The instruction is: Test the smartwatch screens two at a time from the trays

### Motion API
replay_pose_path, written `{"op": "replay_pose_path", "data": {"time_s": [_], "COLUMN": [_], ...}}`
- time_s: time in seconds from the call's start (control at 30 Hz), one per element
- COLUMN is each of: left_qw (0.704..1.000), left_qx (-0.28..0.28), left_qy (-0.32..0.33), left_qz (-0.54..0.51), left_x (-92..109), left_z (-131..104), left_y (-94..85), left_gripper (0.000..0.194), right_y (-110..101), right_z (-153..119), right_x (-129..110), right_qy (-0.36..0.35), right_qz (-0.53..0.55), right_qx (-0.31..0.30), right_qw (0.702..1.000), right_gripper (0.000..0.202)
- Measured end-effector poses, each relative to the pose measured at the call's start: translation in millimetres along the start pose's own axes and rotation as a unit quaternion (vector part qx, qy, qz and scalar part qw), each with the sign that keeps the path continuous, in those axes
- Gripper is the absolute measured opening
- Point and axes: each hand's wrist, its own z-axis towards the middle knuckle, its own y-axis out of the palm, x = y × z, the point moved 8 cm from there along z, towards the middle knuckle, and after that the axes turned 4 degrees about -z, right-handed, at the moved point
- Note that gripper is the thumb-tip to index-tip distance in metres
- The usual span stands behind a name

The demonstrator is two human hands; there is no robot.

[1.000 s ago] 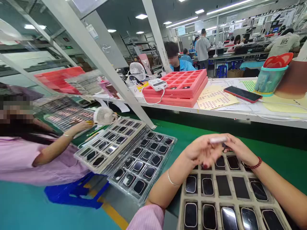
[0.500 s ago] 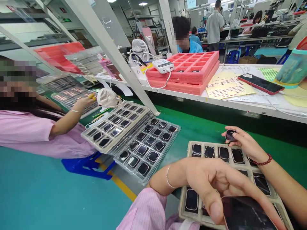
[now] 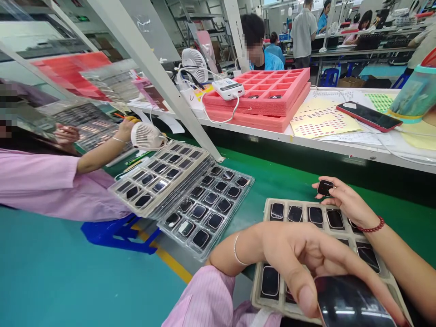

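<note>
Close to the camera, my left hand (image 3: 293, 256) grips a smartwatch body (image 3: 352, 302) by its edges, between thumb and fingers. Its dark glossy screen carries light reflections, and the lower part runs out of the picture. Farther off at the right, my right hand (image 3: 350, 204) pinches another smartwatch body (image 3: 325, 187) with a black square screen, above the far edge of a beige tray (image 3: 257, 284). That tray has compartments with dark-screened watch bodies in them. My left hand and forearm hide much of its middle.
Left of the beige tray lies a clear plastic tray (image 3: 221, 238) of watch bodies, beside a stack of trays (image 3: 119, 188). A slanted white post (image 3: 163, 81) rises there. The shelf bears red foam trays (image 3: 296, 95) and a phone (image 3: 369, 116). A co-worker's pink sleeve (image 3: 37, 177) is at left.
The view has shifted slightly. The watch body in my right hand has turned, showing more of its screen. Brighter reflections lie on the left one. The co-worker's second hand has come into sight.
</note>
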Motion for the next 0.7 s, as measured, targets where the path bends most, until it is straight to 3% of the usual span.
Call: {"op": "replay_pose_path", "data": {"time_s": [0.07, 0.13, 0.23, 0.3, 0.37, 0.5, 0.7], "left_qw": [0.996, 0.967, 0.859, 0.795, 0.766, 0.740, 0.735], "left_qx": [0.064, 0.199, 0.427, 0.517, 0.552, 0.571, 0.575], "left_qy": [0.053, 0.125, 0.189, 0.179, 0.146, 0.102, 0.072], "left_qz": [0.039, 0.099, 0.210, 0.263, 0.295, 0.340, 0.352], "left_x": [13.5, 33.9, 61.6, 68.8, 67.6, 58.9, 43.7], "left_z": [0.1, -6.5, -32.7, -46.1, -50.9, -52.2, -48.3], "left_y": [-20.2, -55.7, -109.3, -134.7, -153.7, -177.2, -197.9], "left_gripper": [0.084, 0.074, 0.057, 0.052, 0.051, 0.051, 0.053], "right_y": [0.9, 1.7, 3.2, 4.4, 4.8, 5.2, 8.3], "right_z": [-1.9, -3.7, -5.0, -5.0, -4.5, -4.8, -8.6], "right_x": [-5.1, -11.4, -18.7, -20.7, -21.1, -23.0, -27.8], "right_qy": [-0.004, -0.021, -0.056, -0.074, -0.085, -0.105, -0.120], "right_qz": [0.015, 0.029, 0.022, 0.000, -0.024, -0.044, -0.046], "right_qx": [0.004, 0.006, -0.001, -0.011, -0.015, -0.017, -0.028], "right_qw": [1.000, 0.999, 0.998, 0.997, 0.996, 0.993, 0.991], "right_gripper": [0.039, 0.046, 0.056, 0.057, 0.052, 0.045, 0.046]}}
